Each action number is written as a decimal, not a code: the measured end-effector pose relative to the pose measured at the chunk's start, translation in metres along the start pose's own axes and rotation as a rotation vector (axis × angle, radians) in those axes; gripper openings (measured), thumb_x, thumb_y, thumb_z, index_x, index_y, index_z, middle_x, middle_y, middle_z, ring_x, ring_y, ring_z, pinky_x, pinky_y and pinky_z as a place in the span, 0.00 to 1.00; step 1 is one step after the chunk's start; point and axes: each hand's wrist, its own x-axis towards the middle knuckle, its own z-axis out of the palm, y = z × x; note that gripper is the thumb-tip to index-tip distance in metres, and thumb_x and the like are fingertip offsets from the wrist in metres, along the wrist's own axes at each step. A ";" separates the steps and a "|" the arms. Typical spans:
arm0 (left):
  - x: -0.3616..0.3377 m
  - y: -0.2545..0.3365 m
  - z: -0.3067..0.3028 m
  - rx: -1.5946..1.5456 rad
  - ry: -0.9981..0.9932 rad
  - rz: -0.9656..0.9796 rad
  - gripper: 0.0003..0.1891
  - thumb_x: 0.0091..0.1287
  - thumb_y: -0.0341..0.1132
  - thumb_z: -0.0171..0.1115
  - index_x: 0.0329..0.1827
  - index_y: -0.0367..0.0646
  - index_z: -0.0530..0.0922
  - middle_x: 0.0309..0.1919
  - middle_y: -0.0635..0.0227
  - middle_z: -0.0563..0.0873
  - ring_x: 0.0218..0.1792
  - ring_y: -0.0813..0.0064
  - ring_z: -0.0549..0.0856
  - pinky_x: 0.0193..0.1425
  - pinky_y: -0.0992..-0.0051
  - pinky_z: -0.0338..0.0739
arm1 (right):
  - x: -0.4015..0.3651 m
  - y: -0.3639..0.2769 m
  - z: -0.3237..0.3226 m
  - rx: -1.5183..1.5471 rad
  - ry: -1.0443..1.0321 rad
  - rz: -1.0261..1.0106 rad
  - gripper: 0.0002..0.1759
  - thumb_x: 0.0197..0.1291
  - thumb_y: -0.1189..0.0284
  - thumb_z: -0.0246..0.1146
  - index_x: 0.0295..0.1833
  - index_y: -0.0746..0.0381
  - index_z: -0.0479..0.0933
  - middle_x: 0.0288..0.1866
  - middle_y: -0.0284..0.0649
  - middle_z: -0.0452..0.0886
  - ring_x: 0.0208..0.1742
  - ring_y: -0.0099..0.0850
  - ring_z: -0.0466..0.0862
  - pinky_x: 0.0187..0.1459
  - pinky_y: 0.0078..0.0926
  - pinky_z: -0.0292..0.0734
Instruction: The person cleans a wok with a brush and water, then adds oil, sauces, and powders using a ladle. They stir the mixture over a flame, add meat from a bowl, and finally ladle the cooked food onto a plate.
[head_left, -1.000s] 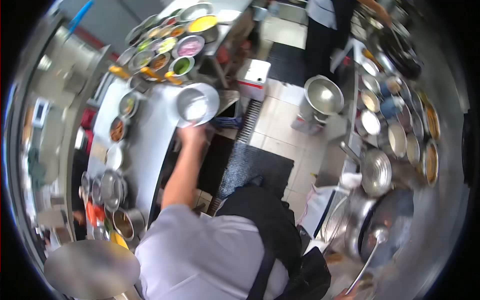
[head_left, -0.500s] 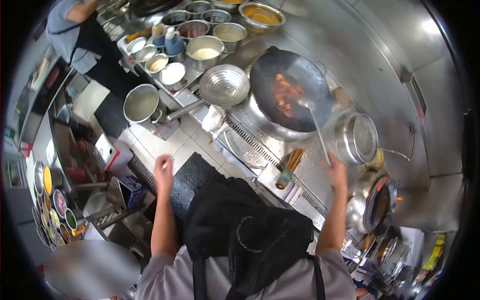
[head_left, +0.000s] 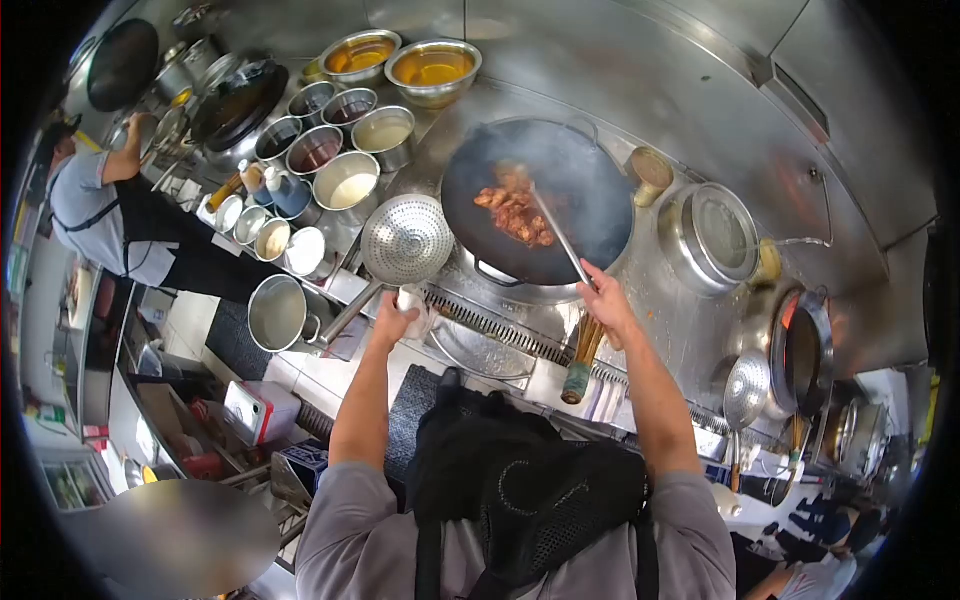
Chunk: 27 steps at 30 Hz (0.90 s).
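Note:
My right hand point(head_left: 606, 302) is closed around the long metal handle of a wok ladle point(head_left: 560, 228). The ladle's head end is among browned pieces of food point(head_left: 512, 208) in a large black wok point(head_left: 590, 215), with steam rising over it. At the counter's front edge, my left hand point(head_left: 394, 322) grips a folded white cloth point(head_left: 415, 308). Just beside that hand runs the handle of a big perforated strainer point(head_left: 408, 240), which rests left of the wok. A bamboo brush point(head_left: 582, 365) lies below my right hand.
Several metal pots of sauces point(head_left: 347, 182) and two bowls of yellow liquid point(head_left: 432, 68) stand at the back left. A lidded pot point(head_left: 708, 240) is right of the wok, with another strainer point(head_left: 747, 388) beyond. A co-worker point(head_left: 100, 200) stands at the far left.
My left hand has moved from open air to the white cloth. My right hand has shifted up and left with the ladle. The camera view has turned, and the food lies more spread.

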 end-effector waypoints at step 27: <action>-0.074 0.168 0.057 -1.003 -0.592 -0.428 0.14 0.66 0.22 0.53 0.55 0.34 0.75 0.46 0.56 0.84 0.44 0.60 0.87 0.46 0.60 0.85 | -0.238 -0.104 -0.011 -0.183 0.149 0.286 0.26 0.64 0.71 0.64 0.68 0.58 0.73 0.53 0.57 0.83 0.49 0.45 0.86 0.51 0.36 0.78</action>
